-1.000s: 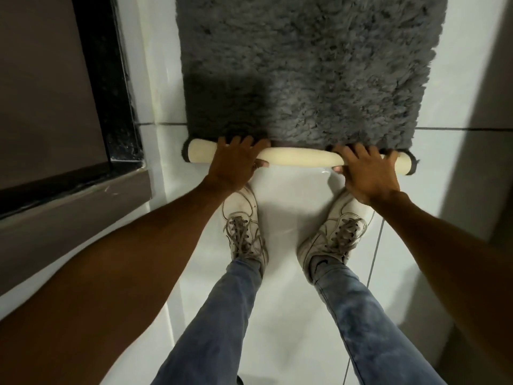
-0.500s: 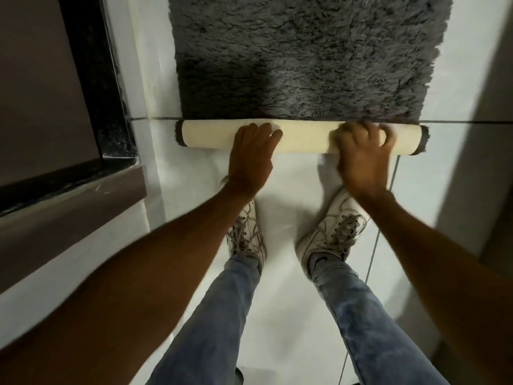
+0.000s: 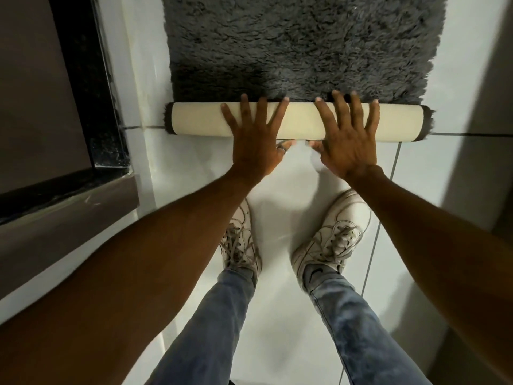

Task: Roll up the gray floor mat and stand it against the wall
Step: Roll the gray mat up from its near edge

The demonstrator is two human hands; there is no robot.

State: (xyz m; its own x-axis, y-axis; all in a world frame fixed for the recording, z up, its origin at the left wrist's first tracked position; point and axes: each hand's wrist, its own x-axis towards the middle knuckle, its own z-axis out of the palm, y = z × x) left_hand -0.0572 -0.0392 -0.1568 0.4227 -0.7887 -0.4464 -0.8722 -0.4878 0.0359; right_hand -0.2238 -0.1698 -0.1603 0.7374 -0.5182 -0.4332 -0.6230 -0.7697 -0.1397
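The shaggy gray floor mat (image 3: 302, 43) lies flat on the white tiled floor ahead of me. Its near end is wound into a roll (image 3: 194, 120) with the cream backing facing out and gray pile showing at both ends. My left hand (image 3: 254, 137) lies palm down on the middle-left of the roll, fingers spread and reaching over its top. My right hand (image 3: 347, 134) presses flat on the middle-right of the roll the same way, fingertips touching the gray pile beyond. Neither hand wraps around the roll.
A dark framed door or panel (image 3: 83, 87) with a raised sill (image 3: 63, 215) runs along the left. A wall (image 3: 497, 87) stands on the right, close to the mat's edge. My two white sneakers (image 3: 240, 243) stand on the tiles just behind the roll.
The roll has grown thicker and travelled away from me along the mat. Both hands went from curled fingers on the roll's edge to flat spread palms on top.
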